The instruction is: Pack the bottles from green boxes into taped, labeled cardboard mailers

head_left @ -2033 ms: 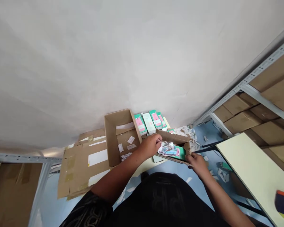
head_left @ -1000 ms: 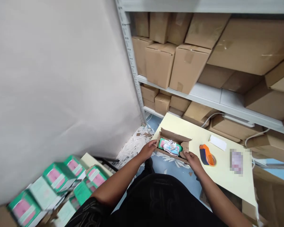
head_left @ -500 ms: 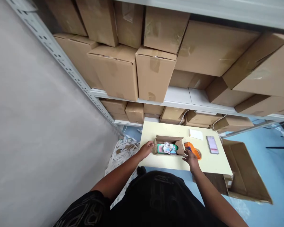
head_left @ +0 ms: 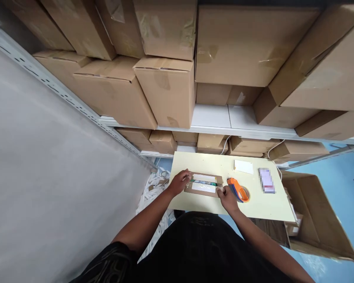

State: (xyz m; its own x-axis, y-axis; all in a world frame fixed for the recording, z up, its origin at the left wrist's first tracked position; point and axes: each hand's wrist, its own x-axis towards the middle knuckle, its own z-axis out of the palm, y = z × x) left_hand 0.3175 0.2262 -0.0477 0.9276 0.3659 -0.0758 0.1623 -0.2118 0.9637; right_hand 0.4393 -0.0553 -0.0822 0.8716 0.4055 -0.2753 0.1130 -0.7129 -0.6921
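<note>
A small cardboard box (head_left: 203, 183) lies on a pale yellow table (head_left: 253, 202), its two flaps folded nearly together with a green strip showing in the gap. My left hand (head_left: 179, 182) presses on the box's left end, fingers curled over the flap. At the front right corner of the box, my right hand (head_left: 225, 195) holds the near flap down. An orange tape dispenser (head_left: 238, 190) sits just right of that hand, untouched.
A white card (head_left: 243, 166) and a blurred flat item (head_left: 266, 180) lie on the table's far right. Metal shelving (head_left: 224, 131) stacked with brown cartons rises behind. An open carton (head_left: 318, 220) stands on the blue floor at right; paper scraps (head_left: 153, 188) litter the floor at left.
I have turned from the floor boxes to the table and set the small box down there. Its flaps, open half a second ago, are now folded shut under both hands.
</note>
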